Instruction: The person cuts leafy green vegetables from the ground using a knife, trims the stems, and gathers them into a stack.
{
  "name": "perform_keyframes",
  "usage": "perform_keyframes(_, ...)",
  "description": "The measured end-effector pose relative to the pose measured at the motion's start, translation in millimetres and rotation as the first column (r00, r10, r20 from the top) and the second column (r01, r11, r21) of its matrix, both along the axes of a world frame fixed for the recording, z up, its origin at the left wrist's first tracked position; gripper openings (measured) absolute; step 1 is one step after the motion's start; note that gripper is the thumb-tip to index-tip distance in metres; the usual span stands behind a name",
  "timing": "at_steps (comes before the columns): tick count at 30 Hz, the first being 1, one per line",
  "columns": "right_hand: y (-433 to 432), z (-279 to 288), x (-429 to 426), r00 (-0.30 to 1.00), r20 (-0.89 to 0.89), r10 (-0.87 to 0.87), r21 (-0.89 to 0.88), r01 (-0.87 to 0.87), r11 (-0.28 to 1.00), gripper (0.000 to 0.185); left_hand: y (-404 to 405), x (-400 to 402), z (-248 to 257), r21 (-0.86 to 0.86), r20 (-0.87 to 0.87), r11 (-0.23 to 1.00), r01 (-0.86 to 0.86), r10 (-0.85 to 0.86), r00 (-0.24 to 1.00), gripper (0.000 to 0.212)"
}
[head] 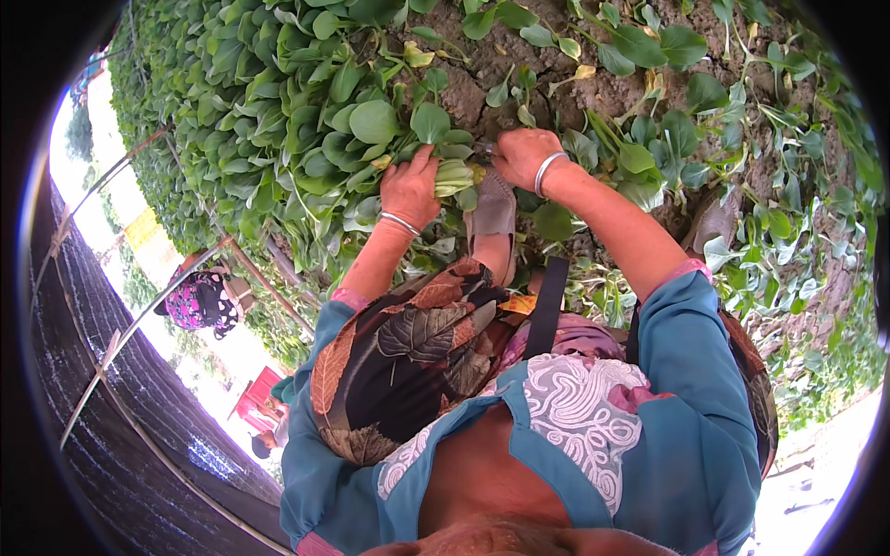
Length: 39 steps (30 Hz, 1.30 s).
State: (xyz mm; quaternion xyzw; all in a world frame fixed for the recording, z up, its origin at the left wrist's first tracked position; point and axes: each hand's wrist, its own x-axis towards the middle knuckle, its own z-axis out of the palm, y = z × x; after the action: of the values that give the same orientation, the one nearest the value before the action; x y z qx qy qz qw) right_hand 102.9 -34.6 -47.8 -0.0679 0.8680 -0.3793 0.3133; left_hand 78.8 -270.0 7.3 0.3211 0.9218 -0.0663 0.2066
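Observation:
My left hand is closed around a bunch of leafy greens, its pale cut-looking stems pointing right and its broad leaves spreading up and left. Just right of the stems, my right hand is curled low over the soil. A small metal blade juts from its fingers toward the stems; the rest is hidden in the fist. Each wrist wears a silver bangle. My shoe stands on the ground between the two hands.
Dense standing greens fill the upper left. Cracked soil with scattered plants and yellowed leaves lies ahead and right. My other shoe is at right. Bent poles and dark netting run along the left. People are farther off.

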Motion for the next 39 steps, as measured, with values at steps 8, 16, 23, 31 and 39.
perform_keyframes(8, -11, -11, -8, 0.998, -0.024, -0.066, 0.083, 0.068, 0.994, 0.022, 6, 5, -8, -0.079, 0.028, 0.996, -0.03, 0.033, 0.999, 0.038)
perform_keyframes(16, -16, -13, -7, 0.999, -0.001, 0.043, 0.151, -0.042, 0.988, 0.024, 14, 9, -11, -0.285, 0.053, 0.958, -0.018, 0.035, 0.998, 0.031)
perform_keyframes(23, -27, -20, -5, 0.999, 0.0, 0.04, 0.178, -0.039, 0.983, 0.023, 12, 8, -17, -0.311, 0.046, 0.95, 0.017, -0.003, 0.999, 0.029)
perform_keyframes(31, -41, -3, -5, 0.985, -0.047, 0.165, 0.301, -0.144, 0.943, 0.021, 9, 11, -26, -0.323, 0.103, 0.942, -0.09, 0.13, 0.986, 0.024)
perform_keyframes(39, -42, 16, 4, 0.996, 0.089, 0.005, 0.295, -0.031, 0.955, 0.023, 9, 22, -13, -0.225, 0.091, 0.958, -0.179, 0.204, 0.975, 0.031)
